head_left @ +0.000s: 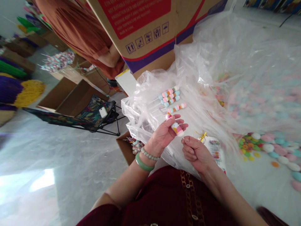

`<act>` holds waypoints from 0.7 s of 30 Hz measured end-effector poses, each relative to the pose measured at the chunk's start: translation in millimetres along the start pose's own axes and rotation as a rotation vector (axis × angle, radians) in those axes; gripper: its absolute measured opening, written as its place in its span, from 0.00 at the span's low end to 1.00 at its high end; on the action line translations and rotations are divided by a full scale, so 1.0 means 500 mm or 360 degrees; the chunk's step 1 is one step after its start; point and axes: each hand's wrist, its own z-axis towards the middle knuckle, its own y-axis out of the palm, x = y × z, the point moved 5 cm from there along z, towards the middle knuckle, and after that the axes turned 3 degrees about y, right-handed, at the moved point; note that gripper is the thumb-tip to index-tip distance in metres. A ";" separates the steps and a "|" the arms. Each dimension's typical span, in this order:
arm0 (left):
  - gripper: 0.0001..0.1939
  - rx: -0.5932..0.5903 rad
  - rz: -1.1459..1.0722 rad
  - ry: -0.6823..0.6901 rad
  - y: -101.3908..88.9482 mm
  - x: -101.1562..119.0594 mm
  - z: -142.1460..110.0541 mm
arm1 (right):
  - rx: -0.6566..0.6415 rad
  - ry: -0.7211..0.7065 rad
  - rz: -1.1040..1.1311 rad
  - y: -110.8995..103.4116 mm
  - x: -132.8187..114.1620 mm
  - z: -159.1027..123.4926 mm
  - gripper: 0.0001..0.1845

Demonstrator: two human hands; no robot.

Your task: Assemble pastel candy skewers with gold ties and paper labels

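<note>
Pastel marshmallows and gummy candies, in white, blue, orange and pink, lie across the fingers of my left hand, its thumb at their side. My right hand is closed in a pinch on a thin white stick, mostly hidden by the fingers. The stick's visible end is close to the lowest marshmallow; whether it enters it I cannot tell. Just beyond my left hand, a finished-looking candy skewer lies on the plastic sheet. Several more candy skewers lie stacked farther back.
At right are loose marshmallows, fruit gummies and a clear bag of marshmallows. A printed packet with yellow ties lies by my right hand. A large carton stands behind; a folding chair and another person's sleeve are left.
</note>
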 end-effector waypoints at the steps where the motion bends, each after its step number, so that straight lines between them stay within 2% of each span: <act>1: 0.14 0.0040 0.0092 0.0037 0.001 -0.005 -0.002 | -0.0002 0.0010 0.0023 -0.002 -0.001 0.001 0.07; 3: 0.15 0.0092 0.0240 0.0104 0.005 -0.020 -0.009 | 0.0044 -0.0011 -0.0007 -0.005 -0.004 0.002 0.08; 5: 0.16 0.0111 0.0278 0.0123 0.010 -0.039 -0.015 | 0.0180 -0.0110 -0.0131 -0.006 -0.008 0.003 0.10; 9: 0.15 0.0151 0.0203 0.0014 0.012 -0.063 -0.020 | 0.0504 -0.0416 -0.0469 -0.004 -0.016 -0.008 0.13; 13: 0.16 0.0166 0.0094 0.0048 0.004 -0.045 -0.022 | 0.0598 -0.0462 -0.0878 -0.009 -0.013 -0.024 0.10; 18: 0.15 0.0260 0.0426 0.0271 -0.006 -0.032 -0.032 | 0.0865 -0.0725 -0.1542 -0.007 -0.031 -0.042 0.07; 21: 0.15 0.0294 0.0450 0.0318 -0.003 -0.043 -0.044 | 0.0996 -0.0946 -0.1846 0.017 -0.036 -0.043 0.16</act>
